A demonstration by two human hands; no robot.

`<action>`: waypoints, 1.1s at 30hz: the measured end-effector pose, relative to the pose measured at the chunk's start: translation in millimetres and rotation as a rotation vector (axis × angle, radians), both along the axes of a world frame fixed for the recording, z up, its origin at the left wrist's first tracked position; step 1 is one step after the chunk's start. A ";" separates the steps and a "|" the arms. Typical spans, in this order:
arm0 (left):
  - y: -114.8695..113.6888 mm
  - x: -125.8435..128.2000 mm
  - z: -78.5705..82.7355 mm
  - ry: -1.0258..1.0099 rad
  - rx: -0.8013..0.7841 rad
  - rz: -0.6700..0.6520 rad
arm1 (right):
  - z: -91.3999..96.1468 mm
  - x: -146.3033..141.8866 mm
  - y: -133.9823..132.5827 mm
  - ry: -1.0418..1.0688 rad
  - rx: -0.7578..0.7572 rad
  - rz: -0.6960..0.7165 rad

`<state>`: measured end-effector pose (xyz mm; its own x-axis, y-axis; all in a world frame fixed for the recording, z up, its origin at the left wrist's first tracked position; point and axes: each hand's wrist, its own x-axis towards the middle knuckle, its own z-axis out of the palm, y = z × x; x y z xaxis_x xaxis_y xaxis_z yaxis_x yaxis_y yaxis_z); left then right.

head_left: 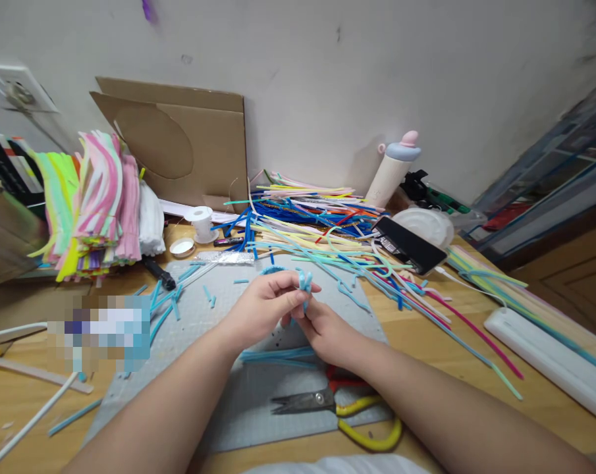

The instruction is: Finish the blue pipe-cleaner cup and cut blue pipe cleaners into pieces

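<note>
Both hands meet over the grey cutting mat (218,431). My left hand (268,299) is closed, pinching light blue pipe cleaners (305,282) whose bent tips poke up between the fingers. Just below, my right hand (322,326) grips the same blue piece from the other side, its fingertips partly hidden. A curved blue part shows behind my left fingers. Under the hands lie several straight blue pipe cleaners (278,355). Nearer to me, scissors (322,400) with red and yellow handles rest on the mat, blades apart and pointing left.
Loose coloured pipe cleaners (307,224) pile up along the wall. Bundled ones (100,204) stand at the left by a cardboard sheet (209,145). A phone (411,245), a bottle (391,171) and a white power strip (549,362) are on the right. A wire spool (201,224) stands behind the mat.
</note>
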<state>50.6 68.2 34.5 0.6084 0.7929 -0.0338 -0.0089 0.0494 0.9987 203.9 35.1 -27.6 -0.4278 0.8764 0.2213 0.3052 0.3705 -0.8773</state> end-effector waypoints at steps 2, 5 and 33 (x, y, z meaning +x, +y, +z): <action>1.9 0.2 -2.0 -0.019 0.003 0.001 | -0.2 -0.1 0.1 -0.002 0.004 0.001; 3.3 1.7 -2.2 -0.050 -0.019 0.017 | -0.1 -0.9 0.8 -0.013 0.016 -0.003; -17.8 -45.8 -12.3 0.297 -0.127 0.509 | 19.5 15.0 10.5 -0.039 -0.125 -0.162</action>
